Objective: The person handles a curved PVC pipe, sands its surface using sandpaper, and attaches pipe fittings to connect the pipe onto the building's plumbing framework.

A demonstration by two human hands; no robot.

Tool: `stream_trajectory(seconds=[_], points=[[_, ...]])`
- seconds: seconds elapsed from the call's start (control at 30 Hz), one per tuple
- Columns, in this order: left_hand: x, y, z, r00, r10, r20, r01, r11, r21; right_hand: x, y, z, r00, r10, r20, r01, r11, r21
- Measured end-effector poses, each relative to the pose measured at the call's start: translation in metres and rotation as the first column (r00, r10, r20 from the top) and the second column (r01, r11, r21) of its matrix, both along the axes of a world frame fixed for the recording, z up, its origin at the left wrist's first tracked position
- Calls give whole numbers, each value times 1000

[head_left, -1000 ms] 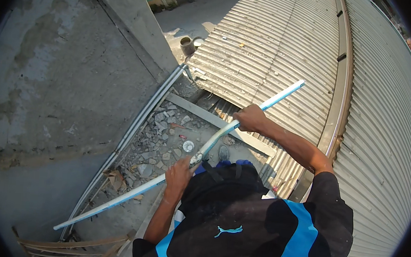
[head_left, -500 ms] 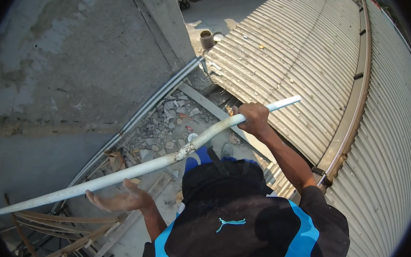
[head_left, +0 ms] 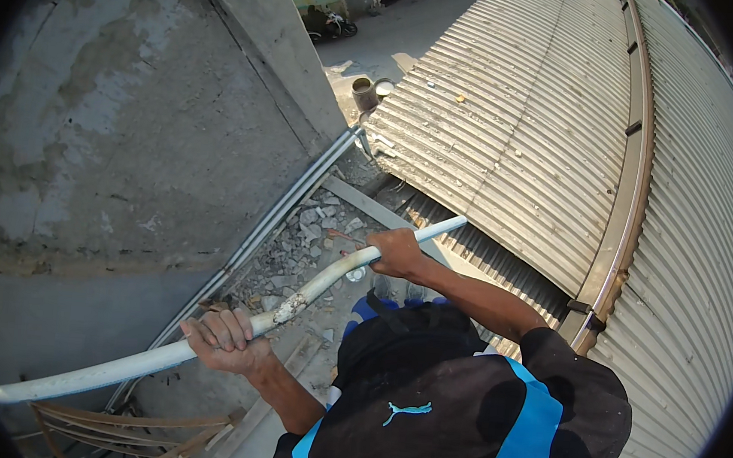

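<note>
A long white pipe (head_left: 314, 287) slants across in front of me, from the lower left up to the right. It is bent partway along, with a scorched, rough, brownish patch near the bend. My left hand (head_left: 224, 338) is closed around it to the left of that patch. Further up, my right hand (head_left: 396, 252) grips the pipe near its upper right end, which sticks out past the fist over the edge of the corrugated roof. At the lower left, the pipe's other end runs to the rim of the picture.
A rough concrete wall (head_left: 140, 151) rises on the left, with thin grey pipes (head_left: 277, 222) along its foot. Broken rubble (head_left: 308, 227) covers the ground. Corrugated roofing (head_left: 512, 128) spreads to the right. A bucket (head_left: 363, 95) stands far off; a curved wooden frame (head_left: 136, 426) lies lower left.
My left hand was open beneath the pipe and is now closed around it. My right hand has come down and left with the pipe, drawing its upper end nearer.
</note>
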State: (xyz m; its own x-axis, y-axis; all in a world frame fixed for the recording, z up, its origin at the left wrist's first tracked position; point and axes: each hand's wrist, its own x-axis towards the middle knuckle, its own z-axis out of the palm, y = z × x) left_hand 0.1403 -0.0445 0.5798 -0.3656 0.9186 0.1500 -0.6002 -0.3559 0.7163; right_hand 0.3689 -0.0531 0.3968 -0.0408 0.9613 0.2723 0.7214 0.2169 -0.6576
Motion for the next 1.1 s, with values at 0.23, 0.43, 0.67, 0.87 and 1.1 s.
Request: stream_trajectory(seconds=[0.23, 0.43, 0.67, 0.87, 1.1], points=[[0, -1, 7, 852, -444, -277, 518, 788, 333, 0, -5, -11, 848, 413, -332, -505, 820, -269], [44, -8, -19, 937, -225, -266, 259, 960, 101, -10, -16, -6, 938, 132, -321, -167, 983, -82], [48, 3, -8, 924, -312, -222, 348, 925, 150, -8, -7, -5, 954, -58, -294, 115, 976, 183], [47, 28, -2, 902, -331, -278, 399, 885, 239, 31, 12, -96, 980, -86, -178, 80, 996, -44], [20, 69, -2, 906, -146, -397, 252, 940, 229, 112, 115, -127, 983, 46, 177, 53, 855, -516]])
